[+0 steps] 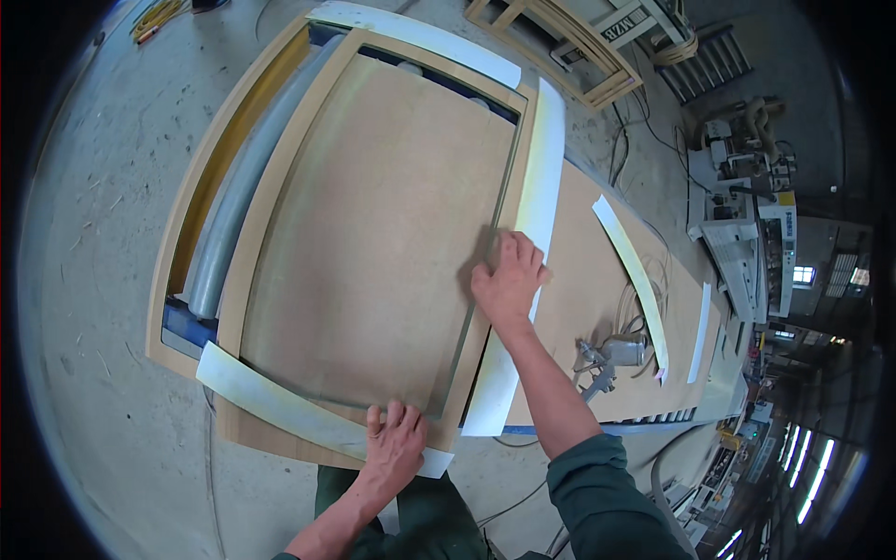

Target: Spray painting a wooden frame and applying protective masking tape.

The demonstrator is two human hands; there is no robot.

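A large brown panel (373,233) lies inside a light wooden frame (271,187) on a work surface. Pale strips lie along the frame's edges. My left hand (395,446) presses flat on the near strip (271,401) at the frame's near corner. My right hand (509,278) rests palm down on the frame's right rail, touching the long right strip (534,215). Neither hand grips anything; the fingers lie close together.
A spray gun (607,359) with a coiled hose lies on the brown board (579,280) to the right, beside more pale strips (635,271). Another wooden frame (560,47) lies on the concrete floor (103,280) beyond. Machines stand at the far right.
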